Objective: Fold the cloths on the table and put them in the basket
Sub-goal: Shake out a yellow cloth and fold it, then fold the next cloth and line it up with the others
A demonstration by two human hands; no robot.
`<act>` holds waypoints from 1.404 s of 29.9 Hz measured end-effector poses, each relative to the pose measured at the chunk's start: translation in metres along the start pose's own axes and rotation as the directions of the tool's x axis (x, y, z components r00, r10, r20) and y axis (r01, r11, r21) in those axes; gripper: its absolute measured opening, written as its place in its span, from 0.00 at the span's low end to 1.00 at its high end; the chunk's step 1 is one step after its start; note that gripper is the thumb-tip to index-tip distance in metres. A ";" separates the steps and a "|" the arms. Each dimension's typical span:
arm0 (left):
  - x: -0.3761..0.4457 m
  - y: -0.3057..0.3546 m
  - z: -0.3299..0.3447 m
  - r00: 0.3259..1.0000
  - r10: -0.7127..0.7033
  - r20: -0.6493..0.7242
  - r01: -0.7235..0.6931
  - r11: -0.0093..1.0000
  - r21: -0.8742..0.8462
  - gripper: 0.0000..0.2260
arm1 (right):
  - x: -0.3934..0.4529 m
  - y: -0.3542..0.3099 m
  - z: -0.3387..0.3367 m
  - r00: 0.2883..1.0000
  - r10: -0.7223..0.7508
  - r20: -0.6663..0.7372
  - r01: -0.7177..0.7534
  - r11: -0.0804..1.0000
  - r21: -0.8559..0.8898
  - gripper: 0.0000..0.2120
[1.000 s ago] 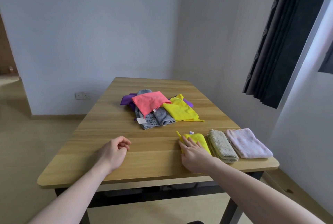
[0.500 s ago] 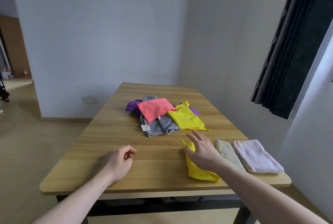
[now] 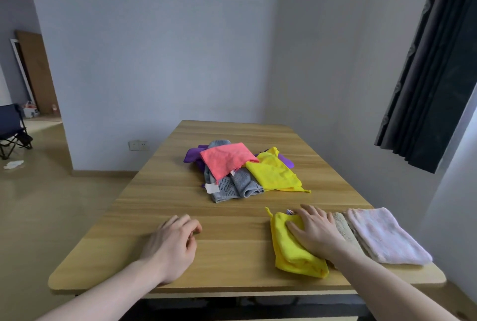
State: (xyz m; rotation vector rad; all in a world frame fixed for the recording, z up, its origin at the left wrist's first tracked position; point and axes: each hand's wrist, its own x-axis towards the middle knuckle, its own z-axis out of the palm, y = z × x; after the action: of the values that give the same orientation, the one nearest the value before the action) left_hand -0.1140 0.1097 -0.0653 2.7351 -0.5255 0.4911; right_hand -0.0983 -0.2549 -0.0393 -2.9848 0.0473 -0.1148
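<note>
Right hand now presses folded yellow cloth.

You faced a wooden desk set against pale walls; a dark curtain hung right, a folding chair stood left on tan floor.

TEXT: none legible to me | LABEL: white tag on grey cloth, print unreadable | LANDMARK: tag at near-left edge of cloth pile
</note>
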 end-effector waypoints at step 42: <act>0.233 0.036 -0.003 0.949 -0.251 -0.190 0.258 0.966 0.012 0.16 | 0.003 0.011 0.022 0.991 -0.047 -0.128 0.075 0.972 0.222 0.26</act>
State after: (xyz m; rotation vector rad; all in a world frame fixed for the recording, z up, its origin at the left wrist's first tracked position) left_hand 0.0745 0.0099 0.0359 2.6996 -0.1138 0.6852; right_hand -0.0933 -0.2622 -0.0628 -2.7481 -0.0408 -0.2904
